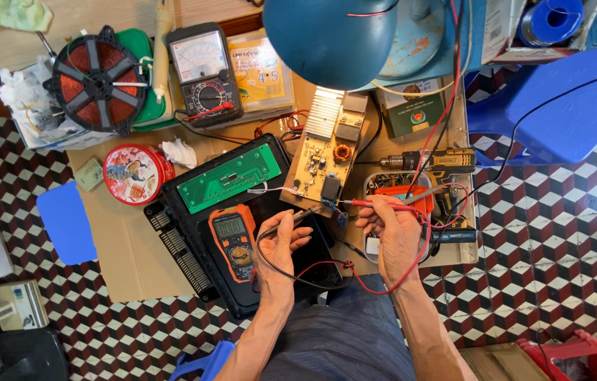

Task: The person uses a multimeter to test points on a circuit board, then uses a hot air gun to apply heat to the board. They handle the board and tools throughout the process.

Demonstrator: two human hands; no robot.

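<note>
**Both grips pinch meter probes over a circuit board**

Left hand (281, 243) pinches the black probe (291, 220), right hand (396, 236) the red probe (376, 204), tips meeting on the tan circuit board (323, 159) propped mid-worktop (129, 247). An orange meter (233, 240) lies beside them, readable.

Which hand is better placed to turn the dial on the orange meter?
Probably the left hand: it lies right beside the orange meter, though it holds the black probe. The right hand holds the red probe, farther off beside the board.
</note>
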